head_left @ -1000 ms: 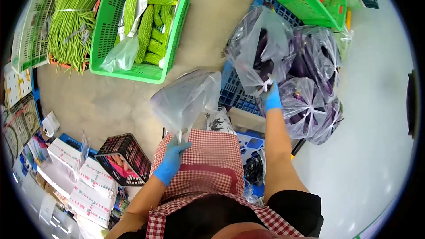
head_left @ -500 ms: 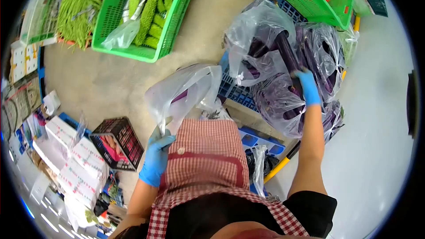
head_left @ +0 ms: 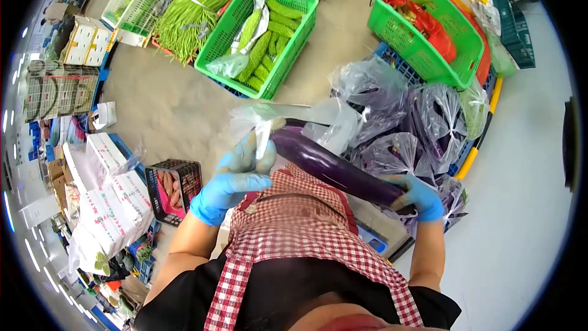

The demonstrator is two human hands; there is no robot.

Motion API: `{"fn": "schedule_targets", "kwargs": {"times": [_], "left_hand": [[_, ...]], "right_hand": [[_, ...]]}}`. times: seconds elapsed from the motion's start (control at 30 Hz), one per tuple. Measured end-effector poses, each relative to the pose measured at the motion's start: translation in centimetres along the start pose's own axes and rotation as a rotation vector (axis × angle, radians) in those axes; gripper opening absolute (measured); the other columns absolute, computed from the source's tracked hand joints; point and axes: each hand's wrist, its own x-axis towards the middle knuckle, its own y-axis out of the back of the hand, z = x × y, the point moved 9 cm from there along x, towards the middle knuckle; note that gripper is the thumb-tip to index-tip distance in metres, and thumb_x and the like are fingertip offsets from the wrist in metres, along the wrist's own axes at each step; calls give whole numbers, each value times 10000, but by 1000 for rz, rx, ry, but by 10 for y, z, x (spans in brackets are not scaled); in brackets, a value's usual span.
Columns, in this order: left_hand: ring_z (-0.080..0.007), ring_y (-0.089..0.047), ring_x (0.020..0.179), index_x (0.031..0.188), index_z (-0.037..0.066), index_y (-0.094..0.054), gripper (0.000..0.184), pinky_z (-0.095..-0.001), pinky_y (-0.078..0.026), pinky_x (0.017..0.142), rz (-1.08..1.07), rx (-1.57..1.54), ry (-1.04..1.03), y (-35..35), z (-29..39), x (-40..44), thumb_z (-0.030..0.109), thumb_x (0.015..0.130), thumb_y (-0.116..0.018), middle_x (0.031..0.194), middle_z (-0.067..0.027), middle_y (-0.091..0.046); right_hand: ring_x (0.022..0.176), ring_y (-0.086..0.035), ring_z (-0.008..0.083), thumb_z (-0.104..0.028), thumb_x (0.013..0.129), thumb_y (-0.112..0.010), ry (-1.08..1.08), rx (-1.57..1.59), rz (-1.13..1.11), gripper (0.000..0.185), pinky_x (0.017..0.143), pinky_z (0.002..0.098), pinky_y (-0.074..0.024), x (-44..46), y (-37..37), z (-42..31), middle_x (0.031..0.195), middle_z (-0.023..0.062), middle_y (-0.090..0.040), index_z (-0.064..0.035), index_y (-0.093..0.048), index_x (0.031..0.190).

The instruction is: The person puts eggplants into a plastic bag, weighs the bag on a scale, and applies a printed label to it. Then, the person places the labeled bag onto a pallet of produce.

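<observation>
Across my front lies a long purple eggplant [head_left: 334, 165], tilted down to the right. My right hand [head_left: 416, 197], in a blue glove, is closed around its right end. The other end is at the clear plastic bag [head_left: 335, 124] by my left hand; how far it is inside the bag I cannot tell. Also gloved in blue, my left hand [head_left: 242, 175] pinches the bag's edge between its fingers. Beyond the right hand sit several tied clear bags of eggplants [head_left: 392, 153], stacked on a blue pallet.
A green crate of bitter melons [head_left: 263, 89] stands ahead, beside bundled long beans [head_left: 199, 6]. At the far right is a green crate [head_left: 392, 15] with red bags. A dark crate [head_left: 190, 178] and white boxes [head_left: 116, 208] stand on the left.
My right hand has lifted an eggplant from the bagged pile and brought it toward my front. My left hand has risen with the plastic bag. The camera view has tilted up.
</observation>
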Motion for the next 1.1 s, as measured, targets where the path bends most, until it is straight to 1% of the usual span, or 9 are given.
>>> {"fn": "schedule_targets", "kwargs": {"times": [0.13, 0.3, 0.43, 0.47, 0.53, 0.6, 0.77, 0.93, 1.1], "left_hand": [[-46, -391, 918, 1372, 73, -226, 817, -165, -369, 724, -317, 2, 60, -29, 25, 3, -112, 632, -520, 1066, 46, -401], [-113, -369, 1082, 1379, 80, -208, 819, -231, -372, 853, -354, 17, 224, -41, 62, 32, -101, 649, -531, 1234, -14, -363], [-140, -327, 893, 1360, 37, -218, 799, -233, -316, 699, -412, -14, 158, -29, 138, 83, 10, 633, -550, 1057, -36, -300], [-88, -308, 596, 1341, 5, -232, 822, -188, -275, 494, -354, 43, 141, -22, 156, 93, 91, 605, -586, 762, -12, -305], [-96, -339, 663, 1359, 30, -228, 797, -196, -288, 548, -380, 118, 208, -14, 189, 114, 65, 631, -550, 815, -11, -355], [-103, -350, 700, 1370, 44, -219, 803, -196, -285, 586, -434, 207, 236, -11, 208, 131, 39, 631, -534, 862, -8, -392], [-103, -338, 694, 1345, 18, -251, 790, -206, -287, 602, -569, 353, 143, -27, 267, 178, 47, 613, -548, 780, -7, -354], [-90, -341, 666, 1322, 17, -284, 751, -213, -301, 563, -434, 249, 19, -12, 311, 232, 91, 636, -578, 795, -1, -363], [-66, -378, 693, 1356, 7, -211, 820, -167, -297, 561, -417, 101, -168, -11, 394, 271, 101, 632, -586, 827, -5, -412]], "right_hand": [[786, -550, 142, -178, 581, -681, 121, -673, -41, 621, 727, 274, -446, 17, -29, -108, 895, 75, -606, -7, -512, 1153], [1027, -518, 278, -352, 659, -641, 240, -674, -119, 696, 870, 345, -399, 129, -46, -146, 1147, 200, -522, -30, -430, 1239], [1091, -465, 325, -279, 708, -605, 593, -816, 246, 656, 925, 350, -359, 210, -19, -172, 1204, 231, -462, -23, -380, 1270], [1131, -432, 331, -220, 736, -589, 693, -684, 307, 632, 947, 350, -338, 213, -10, -173, 1221, 243, -440, -15, -355, 1286], [1157, -411, 340, -161, 757, -553, 371, -703, 349, 620, 964, 361, -323, 205, 3, -173, 1249, 260, -402, -32, -314, 1314], [1027, -515, 353, -148, 753, -517, 362, -995, 547, 548, 876, 384, -401, 232, 31, -110, 1132, 253, -504, -43, -375, 1272], [673, -589, 345, -180, 736, -470, -129, -1319, 206, 221, 619, 423, -472, 143, -11, -149, 739, 169, -613, -44, -637, 685], [630, -580, 322, -299, 742, -545, 232, -1365, 366, 250, 595, 403, -462, 105, -28, -261, 687, 141, -602, -97, -659, 834], [462, -488, 303, -268, 691, -659, 526, -1227, 765, 240, 487, 376, -389, 82, 41, -415, 472, 116, -492, -83, -586, 557]]}}
